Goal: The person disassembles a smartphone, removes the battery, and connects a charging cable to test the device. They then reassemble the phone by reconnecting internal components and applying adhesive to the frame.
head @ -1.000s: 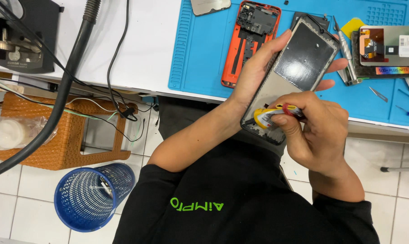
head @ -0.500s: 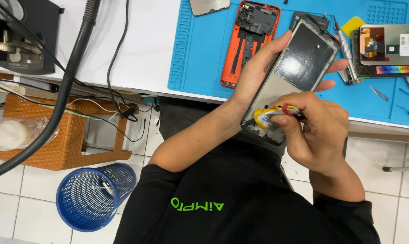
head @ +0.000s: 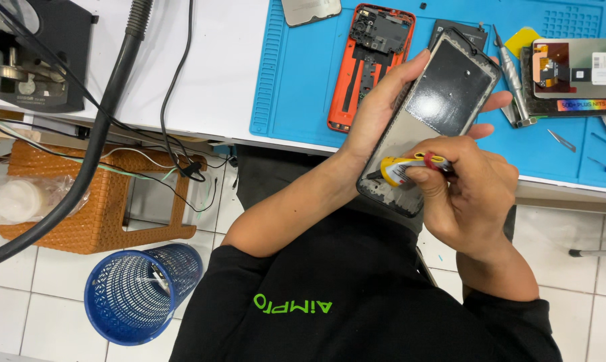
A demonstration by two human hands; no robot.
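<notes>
Fingers (head: 429, 175) pinch glue tube (head: 410, 167); left hand (head: 383, 107) grips phone frame (head: 443, 107) over blue mat (head: 296, 87).

Two hands, left (head: 383, 114) and right (head: 467, 201); one phone frame (head: 443, 100); one glue tube (head: 407, 167); one orange phone shell (head: 370, 64); one display panel (head: 577, 77); one blue mat (head: 296, 80); one wastebasket (head: 139, 291); one wicker stool (head: 102, 201).

Phone frame (head: 443, 107): lower end hidden behind the right hand (head: 470, 201).
Yellow tube (head: 403, 169): tail buried under the fingers (head: 429, 175).
Grey panel (head: 309, 9): cut by top edge.
Black machine (head: 35, 60): cropped at left.
</notes>
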